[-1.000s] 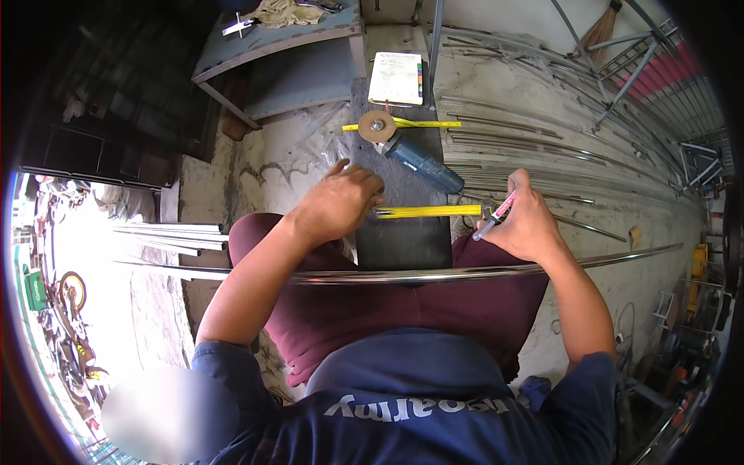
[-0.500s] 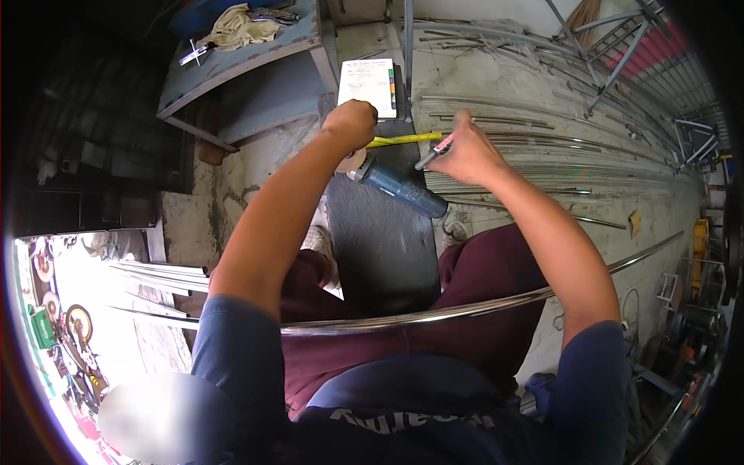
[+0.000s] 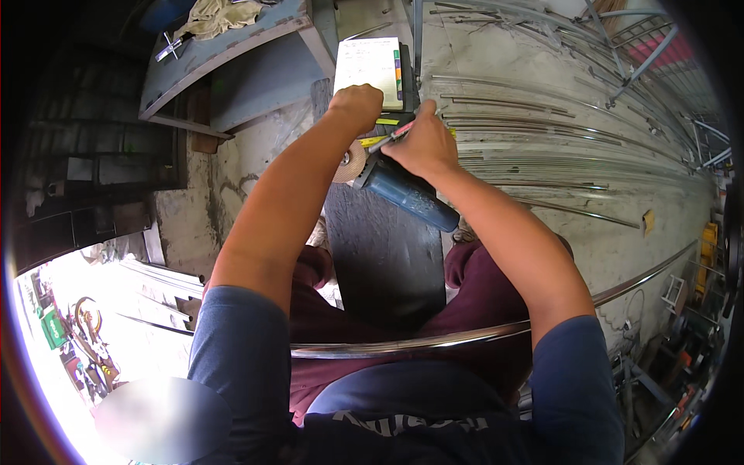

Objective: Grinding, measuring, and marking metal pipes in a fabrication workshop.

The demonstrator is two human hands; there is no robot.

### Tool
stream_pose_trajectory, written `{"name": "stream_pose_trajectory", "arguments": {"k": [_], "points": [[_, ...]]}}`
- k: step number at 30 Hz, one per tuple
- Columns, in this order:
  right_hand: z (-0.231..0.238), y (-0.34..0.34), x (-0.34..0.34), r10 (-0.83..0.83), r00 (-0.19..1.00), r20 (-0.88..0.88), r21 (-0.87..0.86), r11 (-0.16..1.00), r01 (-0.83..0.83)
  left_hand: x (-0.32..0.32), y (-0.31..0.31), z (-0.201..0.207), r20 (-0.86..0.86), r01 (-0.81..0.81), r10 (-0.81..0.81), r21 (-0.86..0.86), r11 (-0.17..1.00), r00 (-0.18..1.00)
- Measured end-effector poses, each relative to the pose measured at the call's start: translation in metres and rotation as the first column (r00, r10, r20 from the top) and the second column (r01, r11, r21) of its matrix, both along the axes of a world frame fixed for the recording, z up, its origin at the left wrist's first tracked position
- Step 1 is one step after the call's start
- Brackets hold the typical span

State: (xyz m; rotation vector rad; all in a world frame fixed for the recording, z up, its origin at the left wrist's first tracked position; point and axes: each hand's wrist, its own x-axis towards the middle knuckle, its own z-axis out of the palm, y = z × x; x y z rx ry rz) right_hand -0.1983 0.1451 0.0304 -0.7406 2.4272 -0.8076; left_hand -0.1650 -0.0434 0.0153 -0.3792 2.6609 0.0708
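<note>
My left hand [image 3: 358,107] is closed at the near edge of an open notebook [image 3: 367,68]. It grips a tape measure, whose case is mostly hidden by the fingers. The yellow tape [image 3: 373,142] shows just below and passes behind my right hand [image 3: 425,147]. That hand is closed on a slim red and grey pen [image 3: 398,133], tip pointing down to the left. Right under both hands lies a blue angle grinder [image 3: 411,198] with a tan disc [image 3: 350,163], resting on a dark bench board [image 3: 384,248] between my knees.
A shiny metal tube [image 3: 418,343] lies across my lap, reaching out to both sides. Several thin metal tubes [image 3: 535,128] are spread on the floor to the right. A grey metal table [image 3: 225,58] with a cloth [image 3: 221,17] stands at the far left.
My right hand has moved left with the pen, closer to my left hand, and less tape shows between them. The view has shifted slightly; the grinder stays on the board.
</note>
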Motion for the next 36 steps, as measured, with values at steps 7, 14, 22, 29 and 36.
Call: {"name": "stream_pose_trajectory", "arguments": {"k": [7,14,22,29,36], "points": [[0.0,-0.056,-0.054,-0.101,0.983,-0.151,-0.026,0.995,0.098,0.016,-0.026,0.001,-0.124,-0.16,0.179,0.147,0.976,0.976],[-0.028,-0.106,-0.076,-0.018,0.968,-0.25,-0.139,0.99,-0.018,0.02,-0.082,-0.045,-0.379,-0.553,0.645,0.332,0.764,0.663],[-0.034,-0.104,-0.063,0.107,0.951,-0.29,-0.012,0.993,-0.115,0.035,-0.081,-0.059,-0.246,-0.535,0.645,0.392,0.748,0.723],[-0.027,-0.092,-0.05,0.198,0.927,-0.317,0.026,0.979,-0.2,0.049,-0.069,-0.051,-0.307,-0.479,0.583,0.354,0.803,0.752],[-0.027,-0.05,-0.081,0.05,0.995,-0.084,0.237,0.971,-0.028,0.057,-0.087,-0.051,-0.111,-0.47,0.545,0.384,0.795,0.831]]}}
